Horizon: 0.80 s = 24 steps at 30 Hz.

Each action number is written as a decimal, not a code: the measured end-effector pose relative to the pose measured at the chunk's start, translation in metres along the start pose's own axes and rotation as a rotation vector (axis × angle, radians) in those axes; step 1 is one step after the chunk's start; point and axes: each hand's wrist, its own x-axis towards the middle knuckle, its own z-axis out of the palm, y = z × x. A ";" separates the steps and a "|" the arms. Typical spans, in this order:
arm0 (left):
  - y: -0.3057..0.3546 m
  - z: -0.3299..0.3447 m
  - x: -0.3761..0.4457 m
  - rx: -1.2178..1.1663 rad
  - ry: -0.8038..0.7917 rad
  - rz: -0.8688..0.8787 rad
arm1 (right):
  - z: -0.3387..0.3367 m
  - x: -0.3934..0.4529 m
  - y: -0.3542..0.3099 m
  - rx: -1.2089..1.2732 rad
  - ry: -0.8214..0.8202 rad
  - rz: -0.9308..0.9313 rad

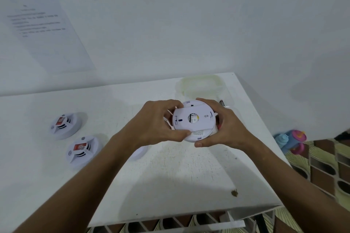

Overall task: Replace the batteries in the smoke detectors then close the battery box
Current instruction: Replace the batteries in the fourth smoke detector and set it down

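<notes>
Spanning most of the view, the white counter (170, 176) carried two open detectors (65, 126) near its left edge and a clear box (200, 86) at its far right corner. Above its middle, both hands, left (155, 125) and right (225, 128), gripped a third detector (193, 121) by its rim.

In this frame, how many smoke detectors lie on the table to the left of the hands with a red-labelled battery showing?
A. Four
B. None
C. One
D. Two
D: two open detectors, the far one and the near one, lie on the table left of the hands, each showing a red-labelled battery, while the left hand and the right hand hold a third detector.
</notes>
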 end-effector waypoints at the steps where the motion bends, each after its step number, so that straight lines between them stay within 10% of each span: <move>1: 0.001 -0.002 0.000 -0.015 -0.012 0.008 | -0.001 -0.001 -0.001 -0.012 0.007 -0.008; 17: 0.002 0.005 0.001 -0.107 0.058 -0.089 | 0.009 0.010 0.006 -0.096 0.041 -0.036; 24: -0.005 0.006 0.002 0.250 0.134 0.077 | 0.014 0.015 0.007 -0.093 0.069 -0.083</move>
